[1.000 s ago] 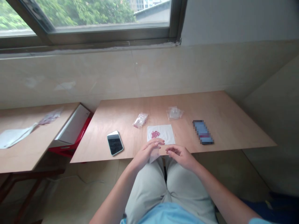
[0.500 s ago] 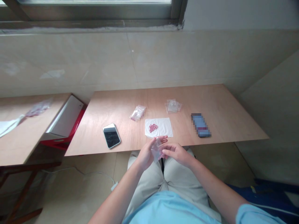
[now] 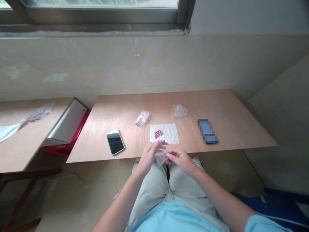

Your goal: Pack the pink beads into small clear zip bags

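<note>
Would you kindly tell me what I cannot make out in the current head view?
Head view:
Exact contents of the clear bag: partly hidden by the right hand.
Fine detail of the red pieces on the white sheet: too small.
Screen of the phone on the right: masked by pixel blocks.
Upper part of the window: cut off by the top edge.
</note>
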`<state>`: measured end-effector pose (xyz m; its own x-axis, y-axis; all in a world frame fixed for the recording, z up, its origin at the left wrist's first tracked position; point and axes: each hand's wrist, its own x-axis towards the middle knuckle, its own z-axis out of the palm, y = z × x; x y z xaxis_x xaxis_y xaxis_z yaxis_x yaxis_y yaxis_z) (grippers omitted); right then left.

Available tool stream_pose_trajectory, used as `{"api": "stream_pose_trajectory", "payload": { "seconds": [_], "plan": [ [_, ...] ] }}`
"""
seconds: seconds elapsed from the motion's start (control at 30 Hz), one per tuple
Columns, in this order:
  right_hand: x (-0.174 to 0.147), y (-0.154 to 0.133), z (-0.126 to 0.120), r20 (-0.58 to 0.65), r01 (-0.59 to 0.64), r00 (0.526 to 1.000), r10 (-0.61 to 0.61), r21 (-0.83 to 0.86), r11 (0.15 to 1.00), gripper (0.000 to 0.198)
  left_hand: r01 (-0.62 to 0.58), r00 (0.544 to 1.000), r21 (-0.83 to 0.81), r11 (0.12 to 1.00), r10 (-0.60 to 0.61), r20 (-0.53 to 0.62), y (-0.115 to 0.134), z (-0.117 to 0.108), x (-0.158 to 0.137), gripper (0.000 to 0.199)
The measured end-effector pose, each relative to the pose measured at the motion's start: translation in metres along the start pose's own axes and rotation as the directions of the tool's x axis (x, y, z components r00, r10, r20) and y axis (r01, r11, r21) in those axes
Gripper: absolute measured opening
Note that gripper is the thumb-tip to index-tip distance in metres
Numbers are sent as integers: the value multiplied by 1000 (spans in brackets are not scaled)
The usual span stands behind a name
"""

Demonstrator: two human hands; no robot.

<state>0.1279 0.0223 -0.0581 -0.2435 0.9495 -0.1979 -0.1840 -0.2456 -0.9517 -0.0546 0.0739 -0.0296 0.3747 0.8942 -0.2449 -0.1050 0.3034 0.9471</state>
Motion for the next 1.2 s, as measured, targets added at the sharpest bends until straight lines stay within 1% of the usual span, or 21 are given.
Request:
{"api": "stream_pose_trajectory", "payload": {
  "seconds": [0.07, 0.1, 0.2, 0.27, 0.37, 0.47, 0.53, 0.6, 0.73, 0.87, 1.0, 1.1, 1.2],
  "plan": [
    [0, 2, -3, -41, 2, 999, -2, 1, 1000, 31, -28, 998, 122, 992, 34, -44, -1, -4, 2, 42],
    [0, 3, -5, -59, 2, 998, -3, -6, 1000, 31, -36, 997, 151, 988, 46, -61, -2, -6, 3, 40],
    [0, 5, -11, -76, 10, 997, -15, -70, 998, 30, -51, 994, 160, 986, 66, -86, -6, -9, 7, 36],
    [1, 4, -13, -66, 27, 997, -37, -144, 989, 27, -66, 993, 169, 983, 81, -80, -8, -10, 8, 35],
    [0, -1, -14, -90, 47, 993, -77, -294, 955, 22, -116, 991, 261, 958, 131, -41, -8, -10, 6, 32],
    [-1, -8, -15, -140, 78, 978, -154, -439, 895, 19, -176, 984, 416, 892, 175, 41, -5, -6, 1, 26],
    [-3, -13, -15, -137, 118, 968, -211, -489, 864, 17, -209, 978, 498, 842, 184, 99, -3, -2, -2, 23],
    [-6, -16, -14, -110, 148, 965, -237, -514, 845, 15, -245, 970, 555, 795, 197, 146, 0, 1, -5, 20],
    [-10, -19, -12, -49, 178, 968, -246, -556, 812, 14, -303, 953, 624, 720, 225, 203, 4, 5, -8, 15],
    [-10, -20, -10, -43, 207, 958, -283, -578, 789, 10, -343, 939, 662, 666, 241, 245, 6, 4, -9, 12],
    [-9, -20, -11, -63, 198, 956, -285, -575, 794, 7, -351, 936, 682, 642, 210, 284, 6, 4, -9, 7],
    [-8, -21, -14, -37, 208, 959, -280, -576, 790, 6, -334, 941, 699, 632, 188, 280, 5, 5, -9, 7],
    [-8, -22, -15, -19, 228, 957, -290, -571, 789, 5, -340, 939, 703, 625, 196, 281, 6, 6, -9, 8]
  ]
}}
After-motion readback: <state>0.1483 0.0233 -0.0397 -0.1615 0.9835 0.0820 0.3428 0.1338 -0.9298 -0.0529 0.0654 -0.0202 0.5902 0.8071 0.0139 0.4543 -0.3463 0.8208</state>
